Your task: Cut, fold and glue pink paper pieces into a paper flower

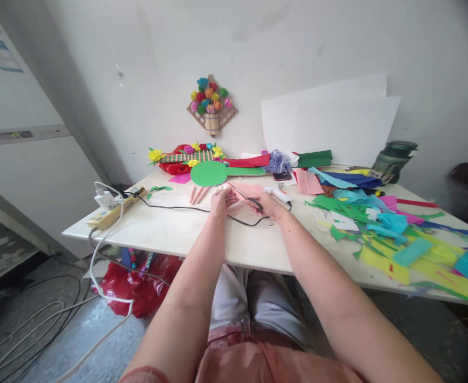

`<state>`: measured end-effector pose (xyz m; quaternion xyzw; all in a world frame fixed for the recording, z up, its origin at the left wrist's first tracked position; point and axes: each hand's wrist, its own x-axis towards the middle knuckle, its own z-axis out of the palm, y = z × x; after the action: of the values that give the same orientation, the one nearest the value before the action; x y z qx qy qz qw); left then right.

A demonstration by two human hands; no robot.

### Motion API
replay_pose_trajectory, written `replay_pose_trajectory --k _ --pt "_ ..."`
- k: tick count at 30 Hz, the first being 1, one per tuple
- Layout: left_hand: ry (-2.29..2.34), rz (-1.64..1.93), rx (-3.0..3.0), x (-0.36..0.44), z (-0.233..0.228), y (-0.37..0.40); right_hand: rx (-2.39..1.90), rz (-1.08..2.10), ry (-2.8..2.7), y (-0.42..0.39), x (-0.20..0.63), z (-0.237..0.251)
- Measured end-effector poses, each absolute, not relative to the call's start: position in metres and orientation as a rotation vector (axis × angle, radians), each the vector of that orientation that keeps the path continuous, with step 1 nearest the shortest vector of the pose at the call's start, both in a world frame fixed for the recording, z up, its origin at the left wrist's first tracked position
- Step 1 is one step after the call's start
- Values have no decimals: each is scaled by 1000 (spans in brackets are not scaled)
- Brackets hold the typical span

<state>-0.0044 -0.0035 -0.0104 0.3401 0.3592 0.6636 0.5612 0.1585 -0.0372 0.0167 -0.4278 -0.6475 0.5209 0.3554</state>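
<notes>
1. White wall rises behind the pale desk, where a power strip lies at the left edge and coloured paper scraps litter the right side.
2. Left hand pinches one end of a pink paper piece.
3. Right hand grips the black cord, just beside the white glue gun.

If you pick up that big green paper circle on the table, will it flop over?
Probably a bit. The green circle looks like thin flat craft paper, so it would likely bend at the edges and feel very light. It lies flat, so it shouldn't roll.
</notes>
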Motion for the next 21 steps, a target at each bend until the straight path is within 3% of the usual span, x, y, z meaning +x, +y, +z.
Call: replay_pose_trajectory --k 21 --pt "871 1608 837 -5 -11 -7 -1068 1384 -1689 -36 164 14"
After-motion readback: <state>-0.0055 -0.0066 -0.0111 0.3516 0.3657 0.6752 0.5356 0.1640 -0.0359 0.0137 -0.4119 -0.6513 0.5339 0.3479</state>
